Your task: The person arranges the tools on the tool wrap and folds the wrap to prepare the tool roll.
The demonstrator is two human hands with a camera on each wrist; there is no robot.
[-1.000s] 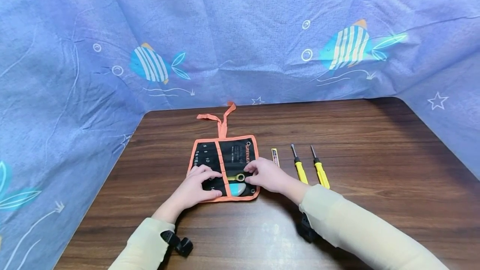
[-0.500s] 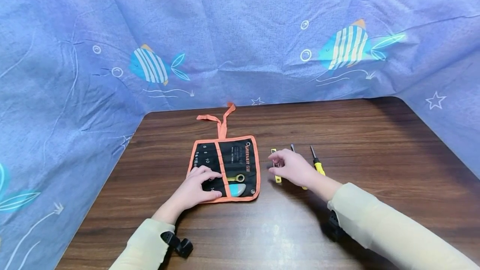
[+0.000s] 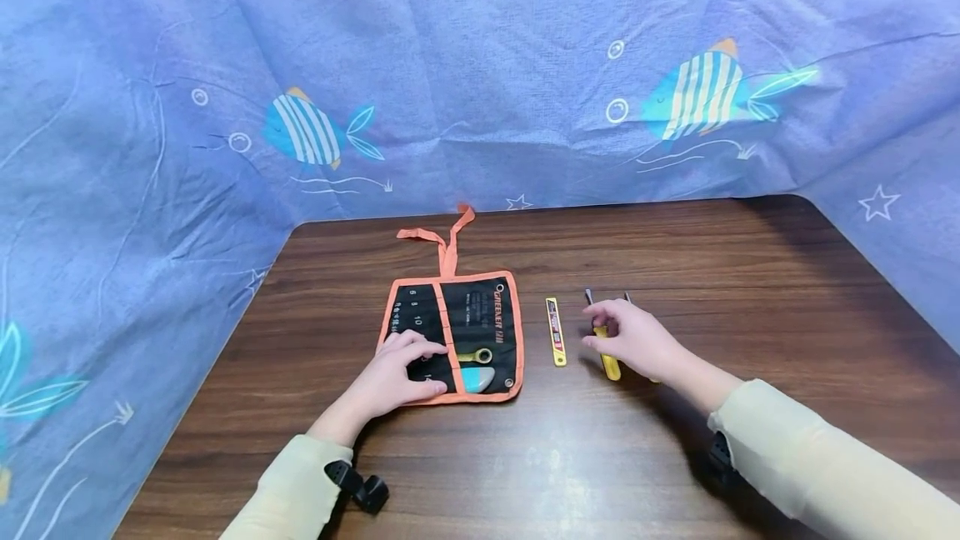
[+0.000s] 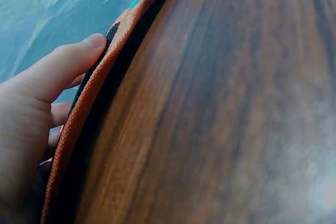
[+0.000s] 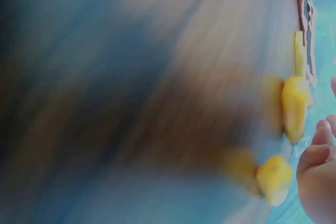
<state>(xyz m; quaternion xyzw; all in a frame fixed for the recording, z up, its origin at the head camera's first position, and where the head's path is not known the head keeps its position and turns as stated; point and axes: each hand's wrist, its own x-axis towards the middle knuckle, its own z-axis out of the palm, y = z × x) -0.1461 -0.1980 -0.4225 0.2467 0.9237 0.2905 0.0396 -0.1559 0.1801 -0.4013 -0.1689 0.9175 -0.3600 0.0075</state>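
Observation:
A black tool roll with orange trim (image 3: 468,298) lies spread on the table. My left hand (image 3: 393,369) rests on its left part, fingers spread over the numbered pockets. In the left wrist view, the thumb lies by the orange edging (image 4: 92,95). A brass-coloured ring spanner (image 3: 480,356) and a turquoise tool with a grey rounded end (image 3: 477,379) stick out of the pockets. My right hand (image 3: 637,338) is over two yellow-handled screwdrivers, fingers loosely bent. It partly covers the nearer screwdriver (image 3: 609,363) and hides most of the farther screwdriver (image 3: 627,297).
Between the roll and the screwdrivers lies a flat yellow printed strip (image 3: 556,332) with a hole at one end. Orange ties (image 3: 448,252) stretch behind the roll. A blue fish-patterned cloth (image 3: 487,107) hangs around the back and sides of the wooden table (image 3: 720,257).
My right hand has moved rightward from the tool roll, past the yellow strip, to over the screwdrivers. The left hand has stayed on the roll.

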